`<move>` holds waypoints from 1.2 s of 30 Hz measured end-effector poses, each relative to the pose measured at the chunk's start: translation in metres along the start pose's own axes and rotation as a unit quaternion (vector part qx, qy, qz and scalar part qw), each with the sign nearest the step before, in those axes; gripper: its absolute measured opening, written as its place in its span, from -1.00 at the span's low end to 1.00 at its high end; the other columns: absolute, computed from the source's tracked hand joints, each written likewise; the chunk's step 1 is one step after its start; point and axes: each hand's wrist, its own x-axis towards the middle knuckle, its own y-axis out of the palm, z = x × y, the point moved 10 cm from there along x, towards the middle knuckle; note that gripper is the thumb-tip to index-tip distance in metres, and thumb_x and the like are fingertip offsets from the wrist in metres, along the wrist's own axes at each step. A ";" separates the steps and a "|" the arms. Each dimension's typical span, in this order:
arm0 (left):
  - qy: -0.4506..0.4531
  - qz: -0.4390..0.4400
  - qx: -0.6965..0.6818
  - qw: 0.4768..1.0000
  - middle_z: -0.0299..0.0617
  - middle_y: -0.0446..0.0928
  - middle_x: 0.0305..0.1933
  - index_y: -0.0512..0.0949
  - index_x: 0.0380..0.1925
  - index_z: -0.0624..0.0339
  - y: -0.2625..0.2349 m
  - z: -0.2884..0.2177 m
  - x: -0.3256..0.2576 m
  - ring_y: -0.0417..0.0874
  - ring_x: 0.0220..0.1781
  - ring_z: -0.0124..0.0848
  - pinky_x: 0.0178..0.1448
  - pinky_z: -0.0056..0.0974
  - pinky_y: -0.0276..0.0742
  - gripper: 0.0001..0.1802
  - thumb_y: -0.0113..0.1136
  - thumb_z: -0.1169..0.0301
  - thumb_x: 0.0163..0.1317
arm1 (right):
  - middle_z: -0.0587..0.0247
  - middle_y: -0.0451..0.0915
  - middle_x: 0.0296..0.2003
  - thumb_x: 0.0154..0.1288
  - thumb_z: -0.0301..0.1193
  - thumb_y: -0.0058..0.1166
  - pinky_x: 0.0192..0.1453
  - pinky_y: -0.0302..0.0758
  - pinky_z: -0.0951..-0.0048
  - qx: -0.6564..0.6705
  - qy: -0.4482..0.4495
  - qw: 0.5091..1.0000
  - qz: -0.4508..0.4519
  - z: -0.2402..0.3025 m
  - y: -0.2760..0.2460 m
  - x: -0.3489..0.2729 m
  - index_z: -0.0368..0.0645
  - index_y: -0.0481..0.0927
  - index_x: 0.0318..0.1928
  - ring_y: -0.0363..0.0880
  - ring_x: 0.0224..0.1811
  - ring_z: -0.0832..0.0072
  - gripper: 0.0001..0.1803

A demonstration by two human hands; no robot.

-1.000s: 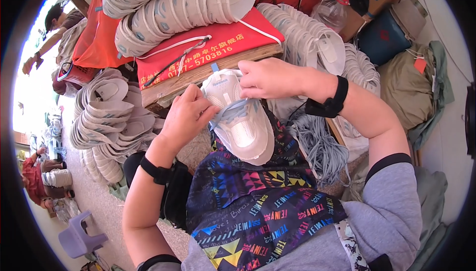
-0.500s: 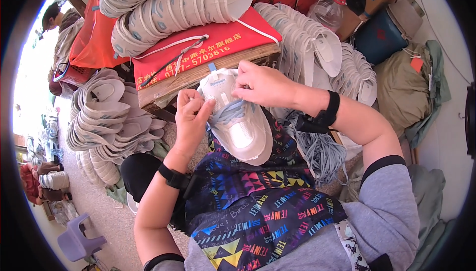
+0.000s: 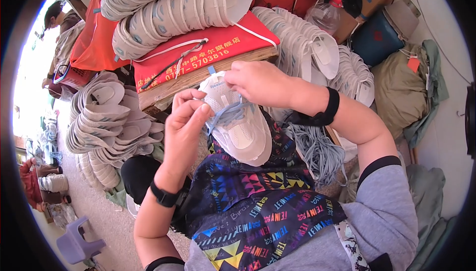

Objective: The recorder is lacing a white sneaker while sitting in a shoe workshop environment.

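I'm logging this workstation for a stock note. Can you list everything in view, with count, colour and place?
shoe upper: one, white, on the lap, held by both hands
lace: one, grey-blue, threaded across the shoe upper
stacked uppers: many, white, nested rows at top, left and right
lace bundle: one, grey-blue, by the right forearm
red cloth: one, on a wooden board
bottle: one, clear, top right
stool: one, lilac, lower left
apron: one, dark, multicoloured
left hand: pinching the lace
right hand: gripping the shoe upper's top
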 end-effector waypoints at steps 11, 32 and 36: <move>-0.068 -0.051 -0.121 0.989 -0.41 0.41 -0.43 0.52 -0.16 0.22 -0.037 -0.003 -0.014 0.30 -0.42 -0.68 -0.31 -0.55 0.23 -0.81 0.01 0.33 0.48 | -0.01 0.57 -0.29 0.15 -0.47 0.09 -0.21 0.58 0.12 0.005 0.003 1.000 0.012 0.016 0.036 0.004 -0.25 0.52 -0.29 0.63 -0.24 0.05 -0.87; -0.055 -0.104 0.136 0.984 -0.36 0.50 -0.38 0.55 -0.31 0.27 -0.034 0.051 -0.015 0.46 -0.35 -0.63 -0.28 -0.47 0.43 -0.92 0.25 0.53 0.21 | 0.11 0.56 -0.26 0.28 -0.51 0.07 -0.20 0.52 0.31 0.274 0.090 0.956 -0.057 0.003 0.034 0.037 -0.27 0.44 -0.15 0.59 -0.22 0.29 -0.83; 0.087 -0.072 0.331 0.937 -0.09 0.44 -0.38 0.52 -0.36 0.25 -0.006 0.013 0.000 0.55 -0.32 -0.20 -0.24 -0.22 0.50 -0.89 0.24 0.57 0.09 | 0.31 0.53 -0.35 0.30 -0.52 0.07 -0.25 0.49 0.43 0.361 0.104 0.923 -0.084 0.005 0.003 0.044 -0.27 0.47 -0.14 0.51 -0.35 0.55 -0.85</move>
